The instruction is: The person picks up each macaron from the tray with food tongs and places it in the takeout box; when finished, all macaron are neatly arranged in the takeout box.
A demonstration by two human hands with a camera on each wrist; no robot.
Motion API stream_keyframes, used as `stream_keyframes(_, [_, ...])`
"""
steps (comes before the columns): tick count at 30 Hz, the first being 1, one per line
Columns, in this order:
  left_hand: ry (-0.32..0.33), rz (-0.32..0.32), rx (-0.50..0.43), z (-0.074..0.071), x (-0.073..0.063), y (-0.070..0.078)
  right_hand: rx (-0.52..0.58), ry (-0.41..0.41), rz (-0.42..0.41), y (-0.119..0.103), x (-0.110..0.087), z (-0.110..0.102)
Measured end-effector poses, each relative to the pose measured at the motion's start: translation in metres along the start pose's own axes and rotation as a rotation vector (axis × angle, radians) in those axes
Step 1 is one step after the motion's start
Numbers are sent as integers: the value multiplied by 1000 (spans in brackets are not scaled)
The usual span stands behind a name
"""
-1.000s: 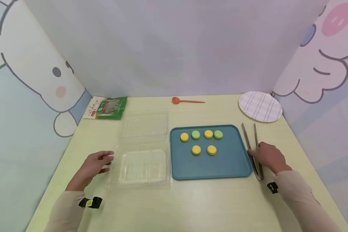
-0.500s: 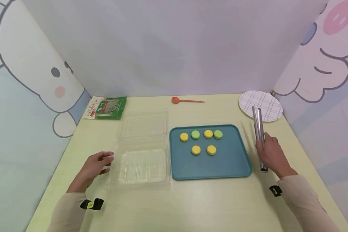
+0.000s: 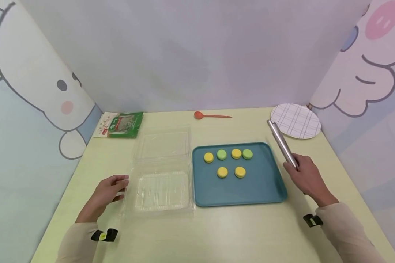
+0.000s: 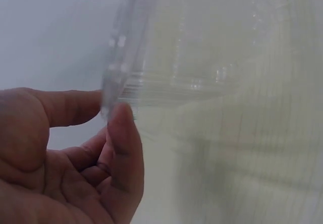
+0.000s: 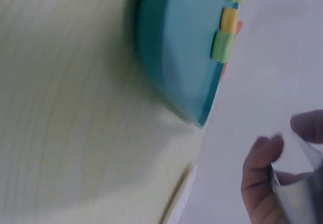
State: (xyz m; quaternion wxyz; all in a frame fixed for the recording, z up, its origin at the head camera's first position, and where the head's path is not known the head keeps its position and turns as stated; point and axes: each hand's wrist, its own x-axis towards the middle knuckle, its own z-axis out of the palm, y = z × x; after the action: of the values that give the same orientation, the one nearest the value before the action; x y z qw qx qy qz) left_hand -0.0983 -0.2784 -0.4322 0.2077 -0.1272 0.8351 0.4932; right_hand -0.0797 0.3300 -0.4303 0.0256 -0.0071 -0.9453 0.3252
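Observation:
My left hand (image 3: 106, 193) is at the left edge of the clear plastic clamshell box (image 3: 162, 191). In the left wrist view its thumb and a finger pinch the box's rim (image 4: 117, 65). My right hand (image 3: 306, 177) grips metal tongs (image 3: 282, 143), raised above the table beside the tray's right end. The tongs' two arms lie close together and point toward the back left. On the blue tray (image 3: 260, 190) rest several yellow macarons (image 3: 240, 172) and two green macarons (image 3: 221, 155). The box lies open, its lid (image 3: 164, 144) folded back behind its base.
A green and white packet (image 3: 120, 125) lies at the back left. An orange spoon (image 3: 199, 115) lies by the back wall. At the back right is a checked oval plate or mat (image 3: 296, 120). Walls (image 3: 197, 54) enclose the table on the back and sides.
My right hand has lifted the tongs off the table, and their arms have come together. Their tips have since swung left toward the tray. The left hand stays at the box's edge.

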Motion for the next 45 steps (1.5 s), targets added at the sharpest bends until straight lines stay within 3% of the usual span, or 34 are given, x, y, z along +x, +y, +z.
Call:
stream_keyframes(10, [-1, 32, 13, 1, 4, 0, -179, -27, -19, -2, -3, 2])
stream_keyframes(23, [13, 20, -2, 3, 8, 4, -329, -27, -98, 5, -4, 3])
stream_keyframes(36, [22, -1, 12, 4, 10, 4, -361, -27, -99, 20, -13, 7])
stream_keyframes(45, [9, 29, 12, 2, 10, 7, -367, -43, -89, 24, -16, 7])
